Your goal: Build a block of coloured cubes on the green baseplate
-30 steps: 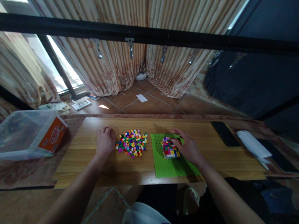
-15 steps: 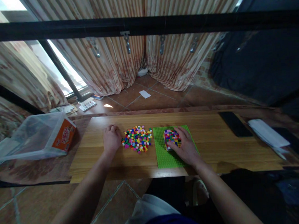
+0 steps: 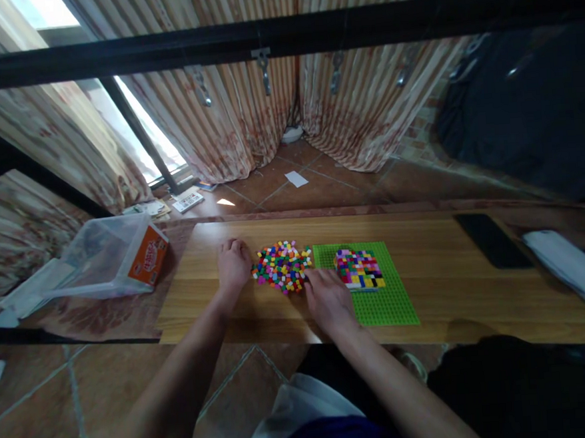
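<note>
A loose pile of small multicoloured toy bricks (image 3: 282, 266) lies on the wooden table. At the pile's left edge rests my left hand (image 3: 234, 263), its fingers curled; whatever they may hold is hidden. My right hand (image 3: 326, 295) reaches across the near left part of the green baseplate (image 3: 386, 311), with its bent fingertips at the pile's right edge. Whether a brick is between those fingers is too small to make out. On the baseplate, just right of this hand, stands a blocky build of many-coloured bricks (image 3: 360, 267), with no hand on it.
A clear plastic box (image 3: 102, 255) with an orange label lies on its side left of the wooden table (image 3: 438, 289). A black phone-like slab (image 3: 492, 240) and a white object (image 3: 566, 263) are at the right. A dark bar (image 3: 280, 36) crosses above the far side.
My right hand has left the brick build and moved left to the pile's right edge, uncovering the build. My left hand stays beside the pile. The camera view has shifted slightly.
</note>
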A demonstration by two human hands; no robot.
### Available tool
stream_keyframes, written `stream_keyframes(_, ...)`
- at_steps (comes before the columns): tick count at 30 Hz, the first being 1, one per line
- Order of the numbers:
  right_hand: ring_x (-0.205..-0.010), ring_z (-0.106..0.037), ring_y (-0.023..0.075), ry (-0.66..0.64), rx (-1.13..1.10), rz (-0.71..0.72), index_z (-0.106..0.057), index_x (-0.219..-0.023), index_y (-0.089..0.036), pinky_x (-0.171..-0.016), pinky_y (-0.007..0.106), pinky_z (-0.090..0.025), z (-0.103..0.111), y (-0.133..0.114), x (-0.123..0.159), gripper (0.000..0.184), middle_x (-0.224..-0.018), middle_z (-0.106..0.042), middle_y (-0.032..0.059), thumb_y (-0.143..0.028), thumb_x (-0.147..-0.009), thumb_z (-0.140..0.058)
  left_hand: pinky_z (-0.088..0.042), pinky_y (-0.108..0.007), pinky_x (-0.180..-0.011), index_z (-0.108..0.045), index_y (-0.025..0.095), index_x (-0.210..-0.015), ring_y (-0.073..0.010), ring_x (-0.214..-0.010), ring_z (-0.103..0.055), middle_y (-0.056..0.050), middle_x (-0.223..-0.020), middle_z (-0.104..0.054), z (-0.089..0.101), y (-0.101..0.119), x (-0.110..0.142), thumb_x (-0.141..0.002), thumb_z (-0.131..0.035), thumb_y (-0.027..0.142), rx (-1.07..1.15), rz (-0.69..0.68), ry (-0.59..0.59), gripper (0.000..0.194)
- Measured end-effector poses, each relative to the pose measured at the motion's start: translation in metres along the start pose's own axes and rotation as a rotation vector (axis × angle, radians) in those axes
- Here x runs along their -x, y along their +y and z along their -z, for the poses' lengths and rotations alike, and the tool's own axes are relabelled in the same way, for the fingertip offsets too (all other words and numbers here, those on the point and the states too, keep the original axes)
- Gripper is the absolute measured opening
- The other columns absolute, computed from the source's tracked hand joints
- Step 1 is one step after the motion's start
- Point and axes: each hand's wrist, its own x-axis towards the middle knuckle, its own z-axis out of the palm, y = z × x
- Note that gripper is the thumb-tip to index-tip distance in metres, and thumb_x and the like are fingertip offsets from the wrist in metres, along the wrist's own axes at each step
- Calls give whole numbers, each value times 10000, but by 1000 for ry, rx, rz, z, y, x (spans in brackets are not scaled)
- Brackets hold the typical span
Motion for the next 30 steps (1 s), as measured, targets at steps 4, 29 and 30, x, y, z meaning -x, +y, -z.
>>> stream_keyframes(4,-976,-603,282,-102,32,-128,-640,-1086,-138,-851,376,-469,-6,-2,-12,249,-1035,-672,158,-112,-869,-523,-454,-408,-937,-665,170,-953,-280,-1046,-556,-128,-1051,-646,0,0,0,-870,-417,155,16,12,-1,262)
stream_keyframes(29,-685,-664,173,53,-923,-433,-654,-994,-208,-656,308,-523,5,-5,19,248,-805,-697,30,-372,-920,-482,-444,-420,-957,-663,183,-944,-285,-1065,-555,-128,-1071,-650,0,-1,0,-864,-413,153,9,-1,-3,264)
stream_keyframes(30,-658,-659,168,58,-937,-443,-655,-984,-206,-633,299,-520,3,-6,19,248,-790,-698,28,-378,-913,-491,-443,-423,-958,-663,185,-942,-286,-1067,-555,-128,-1068,-650,1,-1,0,-863,-414,153,11,-2,-5,263)
